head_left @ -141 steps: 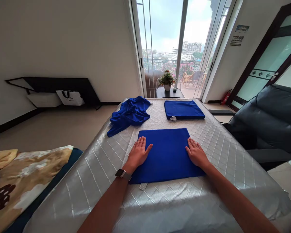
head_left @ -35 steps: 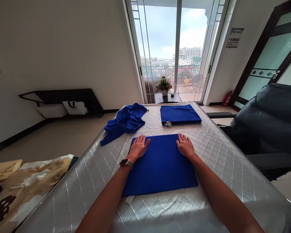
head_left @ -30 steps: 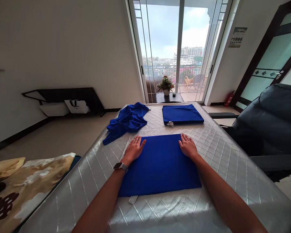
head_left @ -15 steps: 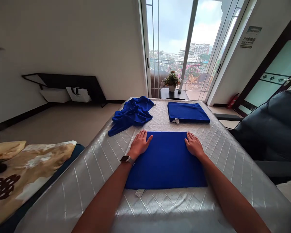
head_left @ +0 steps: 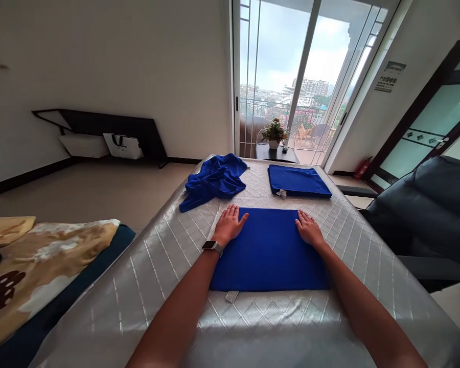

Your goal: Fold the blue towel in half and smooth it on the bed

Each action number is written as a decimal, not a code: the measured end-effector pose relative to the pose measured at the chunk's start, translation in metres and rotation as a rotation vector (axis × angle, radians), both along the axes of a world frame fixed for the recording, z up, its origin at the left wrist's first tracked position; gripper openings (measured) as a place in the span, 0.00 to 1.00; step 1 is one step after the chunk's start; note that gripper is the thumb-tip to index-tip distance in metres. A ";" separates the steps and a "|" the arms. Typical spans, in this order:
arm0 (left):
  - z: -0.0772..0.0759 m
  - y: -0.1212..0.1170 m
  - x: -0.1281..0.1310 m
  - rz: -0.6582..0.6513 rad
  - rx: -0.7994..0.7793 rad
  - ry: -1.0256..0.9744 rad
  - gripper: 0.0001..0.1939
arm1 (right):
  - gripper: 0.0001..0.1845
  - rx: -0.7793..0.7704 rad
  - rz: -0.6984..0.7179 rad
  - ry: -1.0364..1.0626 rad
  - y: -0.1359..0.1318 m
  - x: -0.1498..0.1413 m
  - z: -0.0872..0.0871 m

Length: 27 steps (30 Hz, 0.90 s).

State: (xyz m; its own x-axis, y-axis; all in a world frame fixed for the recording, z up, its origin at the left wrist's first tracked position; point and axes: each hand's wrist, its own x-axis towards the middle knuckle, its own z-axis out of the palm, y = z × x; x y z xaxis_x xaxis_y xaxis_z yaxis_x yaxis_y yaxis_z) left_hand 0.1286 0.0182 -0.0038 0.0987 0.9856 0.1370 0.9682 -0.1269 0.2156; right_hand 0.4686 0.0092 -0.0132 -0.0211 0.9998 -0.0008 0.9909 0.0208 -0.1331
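A blue cloth (head_left: 270, 255), folded into a flat rectangle, lies on the quilted mattress (head_left: 157, 266) in front of me. A small white tag (head_left: 232, 296) sticks out from its near edge. My left hand (head_left: 230, 225) rests flat at its far left corner, fingers stretched forward and thumb apart. At the far right corner my right hand (head_left: 308, 228) lies flat too, fingers extended. Neither hand grips the fabric. Beyond the left hand is a crumpled blue cloth (head_left: 218, 179). Farther back on the right sits a neatly folded blue stack (head_left: 299, 181) with white tags at its near edge.
A black armchair (head_left: 433, 214) stands close to the mattress on the right. Patterned bedding (head_left: 61, 255) lies low on the left. Past the far edge, a potted plant (head_left: 274, 134) stands on a small dark table (head_left: 266, 152) before the glass sliding door (head_left: 276, 56).
The view has shifted slightly, so the scene sits a little differently in the picture. Both hands stay flat on the same corners of the folded cloth, which looks unchanged.
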 end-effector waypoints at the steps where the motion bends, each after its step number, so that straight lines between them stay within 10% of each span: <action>1: 0.000 0.000 0.000 -0.002 0.003 -0.005 0.44 | 0.35 -0.001 0.001 -0.005 0.000 -0.001 0.000; 27: -0.005 0.006 -0.004 -0.014 0.019 0.019 0.43 | 0.32 0.126 0.015 0.028 -0.046 0.003 0.025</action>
